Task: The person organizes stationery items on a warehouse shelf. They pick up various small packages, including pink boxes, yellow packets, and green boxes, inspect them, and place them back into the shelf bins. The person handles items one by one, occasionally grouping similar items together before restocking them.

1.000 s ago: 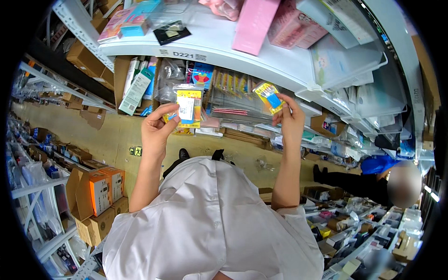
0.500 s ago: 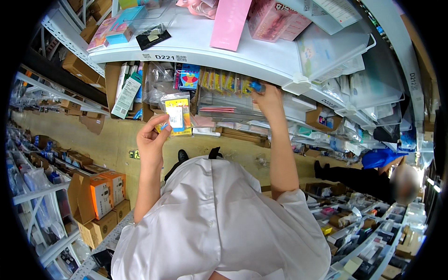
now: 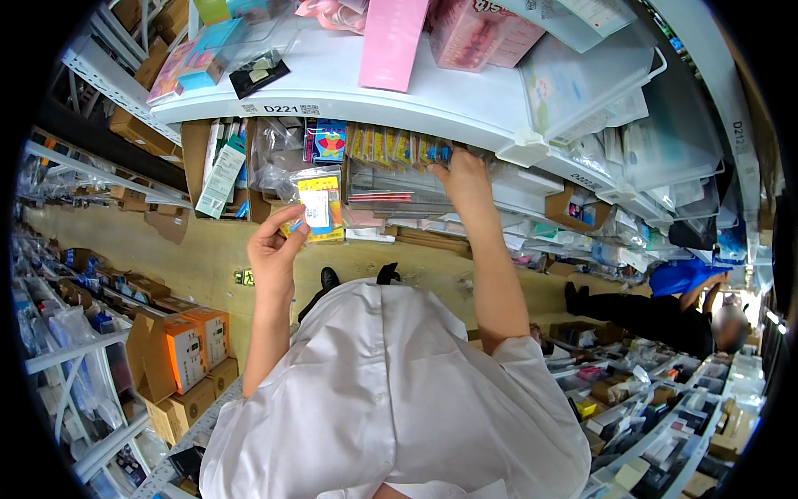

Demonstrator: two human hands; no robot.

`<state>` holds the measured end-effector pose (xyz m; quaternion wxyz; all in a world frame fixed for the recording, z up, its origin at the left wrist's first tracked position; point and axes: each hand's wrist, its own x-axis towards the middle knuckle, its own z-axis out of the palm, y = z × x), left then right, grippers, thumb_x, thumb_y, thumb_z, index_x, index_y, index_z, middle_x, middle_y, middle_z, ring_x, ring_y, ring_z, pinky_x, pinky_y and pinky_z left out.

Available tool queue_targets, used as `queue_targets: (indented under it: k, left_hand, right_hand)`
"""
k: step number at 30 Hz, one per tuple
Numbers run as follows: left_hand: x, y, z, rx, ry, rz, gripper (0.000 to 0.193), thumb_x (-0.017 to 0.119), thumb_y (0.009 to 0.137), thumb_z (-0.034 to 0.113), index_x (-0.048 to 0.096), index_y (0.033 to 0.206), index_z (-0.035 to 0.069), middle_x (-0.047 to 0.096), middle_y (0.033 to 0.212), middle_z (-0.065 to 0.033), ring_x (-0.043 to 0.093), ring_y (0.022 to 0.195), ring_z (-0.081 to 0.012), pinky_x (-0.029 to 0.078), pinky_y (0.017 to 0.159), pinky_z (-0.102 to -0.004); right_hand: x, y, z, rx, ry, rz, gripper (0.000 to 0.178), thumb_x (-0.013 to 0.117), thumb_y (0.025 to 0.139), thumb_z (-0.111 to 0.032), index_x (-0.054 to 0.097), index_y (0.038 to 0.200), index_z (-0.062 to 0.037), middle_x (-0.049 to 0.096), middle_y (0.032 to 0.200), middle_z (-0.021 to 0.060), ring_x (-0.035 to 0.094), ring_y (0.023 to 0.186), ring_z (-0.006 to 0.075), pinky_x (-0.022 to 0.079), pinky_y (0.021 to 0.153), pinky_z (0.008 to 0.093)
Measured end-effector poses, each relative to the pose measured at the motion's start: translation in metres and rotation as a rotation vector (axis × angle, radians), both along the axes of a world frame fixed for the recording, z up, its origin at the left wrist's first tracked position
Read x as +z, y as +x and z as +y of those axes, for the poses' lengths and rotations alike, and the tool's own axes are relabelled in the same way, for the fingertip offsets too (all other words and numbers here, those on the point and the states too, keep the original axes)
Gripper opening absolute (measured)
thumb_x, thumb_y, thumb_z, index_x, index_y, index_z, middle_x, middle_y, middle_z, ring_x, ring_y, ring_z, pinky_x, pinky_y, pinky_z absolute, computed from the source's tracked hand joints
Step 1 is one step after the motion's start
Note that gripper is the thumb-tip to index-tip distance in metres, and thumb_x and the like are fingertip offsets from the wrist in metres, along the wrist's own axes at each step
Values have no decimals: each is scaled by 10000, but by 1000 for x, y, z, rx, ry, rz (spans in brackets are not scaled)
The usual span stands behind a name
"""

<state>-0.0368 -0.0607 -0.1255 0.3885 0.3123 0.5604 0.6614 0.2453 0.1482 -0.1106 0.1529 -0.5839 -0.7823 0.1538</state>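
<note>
Head view: left hand (image 3: 276, 243) pinching yellow packet (image 3: 322, 205) by left edge, white label (image 3: 315, 209) showing. Right hand (image 3: 467, 185) at right end of packet row (image 3: 392, 147), beneath white shelf (image 3: 474, 96); fingertips hidden, cannot tell grip. Matching packet, raised one second ago, no longer aloft; left-hand packet alone held up.

Left forearm (image 3: 270, 320): bare, extends forward, leans slightly inward toward the wrist. Left hand (image 3: 271, 243): reaches out in front of the torso; pinches between thumb (image 3: 295, 238) and forefinger, both pointing rightward. Right forearm (image 3: 495, 274): bare, stretches farther forward than the left, slants inward from elbow to wrist. Right hand (image 3: 465, 185): lies well apart from the left, farther out; points forward, shows thumb angled leftward, fingertips too indistinct for reading the grip.
</note>
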Motion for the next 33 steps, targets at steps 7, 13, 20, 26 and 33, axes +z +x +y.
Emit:
queue_targets:
  k: [7,13,20,26,33]
  left_hand:
    - [5,2,3,-42,-18,7,331,783,916,-87,802,1234,3,754,1299,-40,596,860,1,451,717,-167]
    - [24,11,6,-97,6,14,304,767,929,-97,783,1226,-29,741,1316,-93,681,1144,-132,532,954,-254]
    - [42,29,11,-173,101,17,267,751,952,-88,773,1209,-18,738,1294,-95,689,1124,-126,549,932,-251]
    - [61,42,11,-204,86,-83,254,754,959,-78,749,1207,-21,735,1289,-89,699,1081,-112,570,898,-254]
    - [57,59,14,-115,262,474,278,762,943,-97,721,1208,-23,737,1273,-131,698,1176,-200,541,1029,-321]
  right_hand:
    - [-11,8,2,-10,10,53,468,889,866,-222,706,1141,109,743,1054,341,711,1053,518,569,930,548]
    - [-6,13,-3,0,39,-8,532,883,861,-199,697,1258,103,751,1118,328,716,1070,510,571,951,547]
    - [45,2,-62,-58,170,189,431,795,964,-164,699,1340,23,763,1170,258,743,1071,424,603,926,478]
    - [81,-11,-119,55,24,706,306,762,1002,-113,745,1285,-1,783,1179,158,768,1008,244,604,853,362]
    - [85,-30,-149,175,-34,695,465,817,979,-191,674,1385,-14,717,1236,141,749,988,245,607,750,347]
